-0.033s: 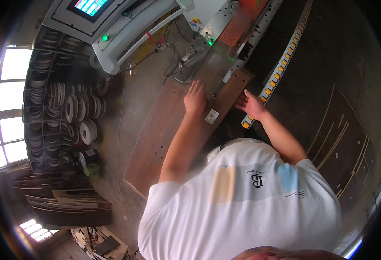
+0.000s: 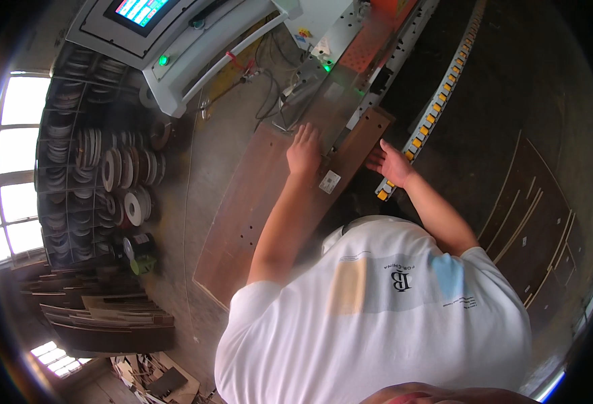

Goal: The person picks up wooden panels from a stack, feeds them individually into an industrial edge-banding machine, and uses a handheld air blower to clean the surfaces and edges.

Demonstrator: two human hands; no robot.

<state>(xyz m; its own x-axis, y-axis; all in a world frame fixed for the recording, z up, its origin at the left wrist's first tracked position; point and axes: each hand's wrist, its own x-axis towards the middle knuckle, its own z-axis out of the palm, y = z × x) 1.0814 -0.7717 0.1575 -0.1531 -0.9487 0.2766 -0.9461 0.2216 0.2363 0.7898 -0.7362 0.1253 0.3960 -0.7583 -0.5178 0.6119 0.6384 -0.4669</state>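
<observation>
— Two hands on one board, is that it?

— Both near it, at least. The left hand (image 2: 304, 149) lies flat, palm down, on the long brown wooden panel (image 2: 256, 215), fingers stretched out and close together, pointing away from the person. The right hand (image 2: 391, 163) is at the panel's far right edge, fingers loosely spread and open; whether it actually touches the edge I cannot tell.

— Where does the panel lie?

— Slantwise across the middle of the view, running from the lower left near the person's white T-shirt (image 2: 377, 316) up toward the grey metal machine bed (image 2: 330, 87). Its far end, a darker brown, sits against the machine's guide. A small white label (image 2: 329, 182) is stuck on the panel just below the left hand.

— And beside it?

— To the right runs a conveyor track of yellow and black pads (image 2: 438, 101), passing just under the right hand. Up at the top left stands a pale grey control cabinet with a lit coloured screen (image 2: 141, 10) and a green lamp (image 2: 164, 60).

— Anything on the left?

— A dark rack filled with rolls of edge banding tape (image 2: 118, 175), well apart from the hands, beside bright windows (image 2: 13, 161). Below it, stacked dark boards (image 2: 108, 323). More dark panels (image 2: 539, 215) lie on the floor at the right.
</observation>
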